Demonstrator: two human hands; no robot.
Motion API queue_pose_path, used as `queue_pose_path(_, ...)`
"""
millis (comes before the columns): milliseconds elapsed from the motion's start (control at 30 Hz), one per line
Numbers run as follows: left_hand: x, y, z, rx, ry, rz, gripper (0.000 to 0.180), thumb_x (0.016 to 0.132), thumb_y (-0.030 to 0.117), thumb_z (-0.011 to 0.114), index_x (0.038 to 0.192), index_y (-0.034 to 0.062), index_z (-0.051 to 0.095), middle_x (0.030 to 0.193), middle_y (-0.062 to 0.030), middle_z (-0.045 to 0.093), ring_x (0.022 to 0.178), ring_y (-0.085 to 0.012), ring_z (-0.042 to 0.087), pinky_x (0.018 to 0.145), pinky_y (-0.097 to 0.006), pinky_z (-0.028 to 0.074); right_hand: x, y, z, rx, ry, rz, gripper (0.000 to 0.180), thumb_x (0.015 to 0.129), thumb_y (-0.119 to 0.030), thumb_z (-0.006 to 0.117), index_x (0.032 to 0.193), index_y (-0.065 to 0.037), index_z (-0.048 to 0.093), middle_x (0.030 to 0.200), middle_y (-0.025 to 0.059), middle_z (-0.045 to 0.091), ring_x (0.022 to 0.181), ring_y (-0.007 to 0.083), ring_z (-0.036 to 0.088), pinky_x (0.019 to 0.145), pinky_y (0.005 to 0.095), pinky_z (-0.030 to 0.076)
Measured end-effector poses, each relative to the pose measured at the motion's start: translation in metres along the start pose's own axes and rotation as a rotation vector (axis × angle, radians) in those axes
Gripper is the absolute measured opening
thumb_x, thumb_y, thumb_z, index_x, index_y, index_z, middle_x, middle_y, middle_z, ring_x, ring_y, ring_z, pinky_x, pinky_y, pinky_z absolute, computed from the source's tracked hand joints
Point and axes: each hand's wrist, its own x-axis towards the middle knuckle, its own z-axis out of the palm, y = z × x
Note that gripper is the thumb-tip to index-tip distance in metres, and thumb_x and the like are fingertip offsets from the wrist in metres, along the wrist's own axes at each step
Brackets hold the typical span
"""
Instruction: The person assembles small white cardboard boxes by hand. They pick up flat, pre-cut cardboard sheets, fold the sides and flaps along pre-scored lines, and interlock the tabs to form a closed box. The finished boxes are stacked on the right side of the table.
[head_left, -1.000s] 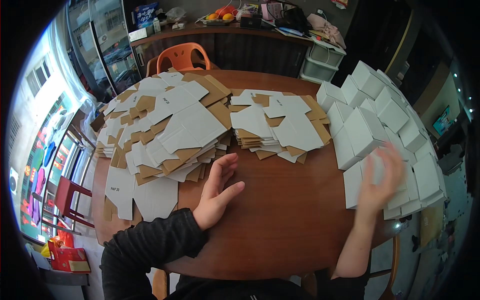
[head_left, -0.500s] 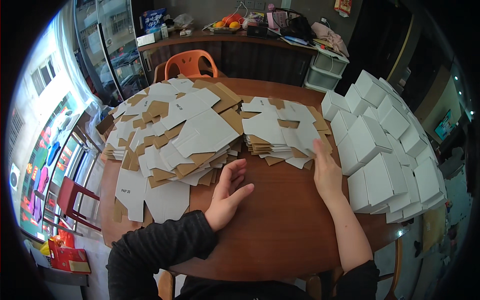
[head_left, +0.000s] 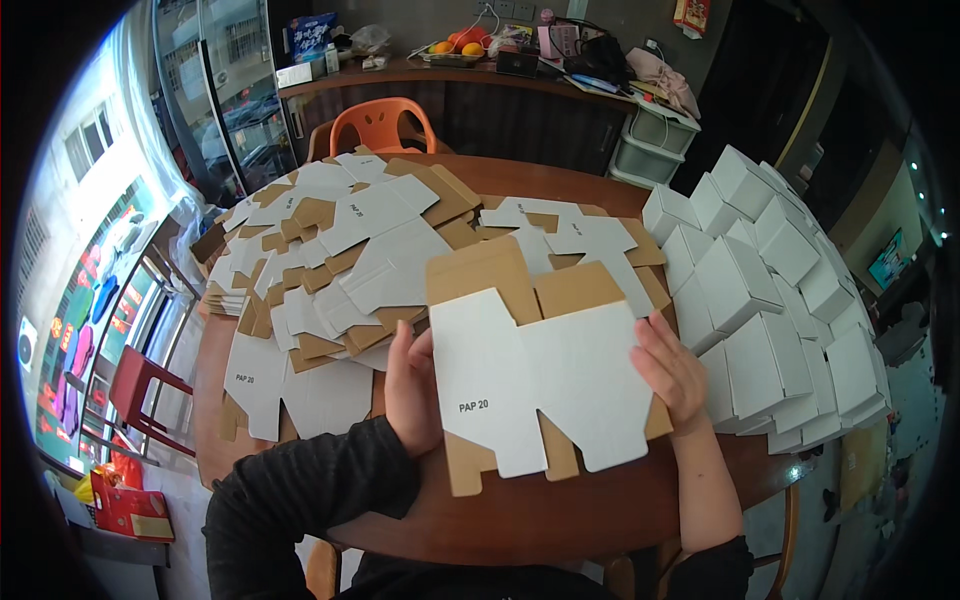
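A flattened cardboard box (head_left: 545, 375), white with brown flaps, is held up tilted above the near middle of the table. My left hand (head_left: 412, 390) grips its left edge, thumb showing and fingers partly hidden behind the card. At the right edge, my right hand (head_left: 672, 375) is closed on the card with its fingers along the side. Behind it lies a smaller stack of flat boxes (head_left: 600, 235), partly covered by the held one. To the left spreads a large pile of flat boxes (head_left: 375, 235), overlapping at odd angles.
Folded white boxes (head_left: 740, 275) are stacked high along the right side of the wooden table (head_left: 440, 520). An orange chair (head_left: 382, 122) stands at the far edge. Beyond it a counter (head_left: 420, 75) holds fruit and bags. A red stool (head_left: 150, 395) is at left.
My right hand has brought a flat box from the smaller stack toward me, and my left hand has met its left edge. Both hands now hold it.
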Motion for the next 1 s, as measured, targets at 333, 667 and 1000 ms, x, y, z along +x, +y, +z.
queue_pose_path(333,-0.004,-0.006,0.011,0.382,0.044,0.128,0.040,0.100,0.011,0.062,0.137,0.0018,0.049,0.119,-0.0099,0.068,0.104,-0.0167,0.068,0.093,-0.033,0.055,-0.004,-0.020,0.010,0.880,-0.040,0.970,0.053,0.110,-0.022,0.038,0.157,0.001,0.026,0.156,0.0185,0.041,0.141,0.0253,0.044,0.113,0.0374,0.037)
queue_pose_path(667,-0.001,-0.006,0.003,0.412,0.067,0.073,0.027,0.103,0.013,0.059,0.126,-0.0007,0.055,0.114,-0.0091,0.070,0.097,-0.0140,0.069,0.087,-0.030,0.057,-0.009,-0.043,0.030,1.313,-0.097,1.304,0.042,0.106,-0.017,0.050,0.144,0.000,0.044,0.137,0.0092,0.057,0.127,0.0150,0.052,0.109,0.0337,0.038)
queue_pose_path(1000,-0.003,-0.010,0.006,0.442,0.080,0.112,0.038,0.101,0.012,0.061,0.135,0.0003,0.047,0.121,-0.0096,0.067,0.107,-0.0150,0.065,0.094,-0.031,0.053,-0.002,-0.042,0.020,1.367,-0.042,1.327,0.039,0.104,-0.021,0.058,0.136,0.000,0.052,0.128,0.0075,0.064,0.120,0.0131,0.057,0.106,0.0326,0.041)
